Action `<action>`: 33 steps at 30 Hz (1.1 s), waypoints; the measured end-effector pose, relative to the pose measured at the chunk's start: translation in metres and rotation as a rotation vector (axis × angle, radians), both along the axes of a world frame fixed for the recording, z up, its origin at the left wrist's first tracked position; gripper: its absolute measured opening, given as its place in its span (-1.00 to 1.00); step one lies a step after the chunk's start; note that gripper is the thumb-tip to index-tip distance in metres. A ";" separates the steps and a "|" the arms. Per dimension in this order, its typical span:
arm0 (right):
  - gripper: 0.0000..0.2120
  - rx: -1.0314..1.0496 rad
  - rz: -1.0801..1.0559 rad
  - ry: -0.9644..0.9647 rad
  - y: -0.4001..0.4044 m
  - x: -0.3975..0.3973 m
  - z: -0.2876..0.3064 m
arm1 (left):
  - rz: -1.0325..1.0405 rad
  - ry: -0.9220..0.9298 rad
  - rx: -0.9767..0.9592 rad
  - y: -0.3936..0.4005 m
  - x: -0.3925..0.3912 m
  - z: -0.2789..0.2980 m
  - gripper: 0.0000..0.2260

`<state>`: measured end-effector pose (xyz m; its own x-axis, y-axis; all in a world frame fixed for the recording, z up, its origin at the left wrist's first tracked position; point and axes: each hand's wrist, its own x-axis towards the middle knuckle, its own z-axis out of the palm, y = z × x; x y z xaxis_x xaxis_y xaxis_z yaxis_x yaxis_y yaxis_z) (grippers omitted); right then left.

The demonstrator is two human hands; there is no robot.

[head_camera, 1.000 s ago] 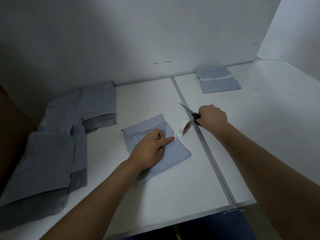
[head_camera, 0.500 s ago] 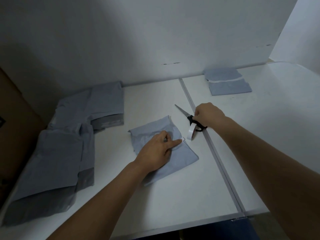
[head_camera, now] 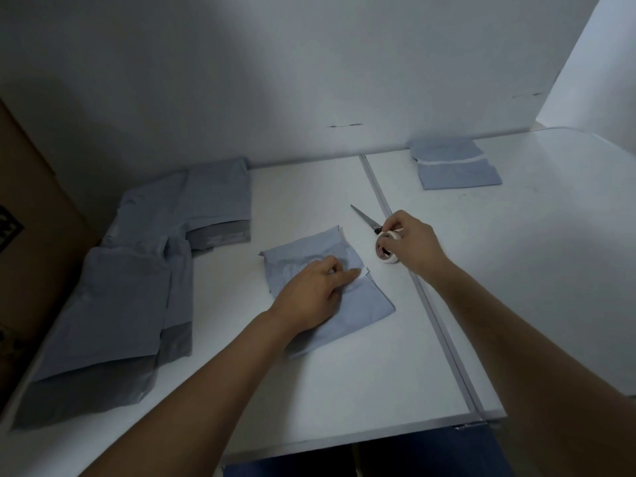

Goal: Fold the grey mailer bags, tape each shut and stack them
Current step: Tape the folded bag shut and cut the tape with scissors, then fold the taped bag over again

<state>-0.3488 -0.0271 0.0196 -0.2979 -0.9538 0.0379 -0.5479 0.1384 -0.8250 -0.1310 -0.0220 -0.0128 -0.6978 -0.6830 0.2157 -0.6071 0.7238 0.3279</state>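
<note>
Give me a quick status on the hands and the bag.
Left hand pressing folded bag flat. Right hand gripping tape roll, scissors. Nothing in the way.

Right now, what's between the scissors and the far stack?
In the head view, only bare table and its metal seam separate the scissors from the stack.

**Both arms reach over the table, one hand flat, one gripping**

The left hand (head_camera: pixel 311 287) lies palm down, index finger stretched out to the right and pressing, the other fingers loosely bent. The left forearm runs in from the lower left. The right hand (head_camera: pixel 411 244) is curled, fingers pinched together, its forearm entering from the lower right.
</note>
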 end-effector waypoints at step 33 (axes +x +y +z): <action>-0.10 0.123 0.212 0.717 0.086 0.085 -0.069 | 0.180 -0.047 0.046 0.058 0.070 -0.018 -0.56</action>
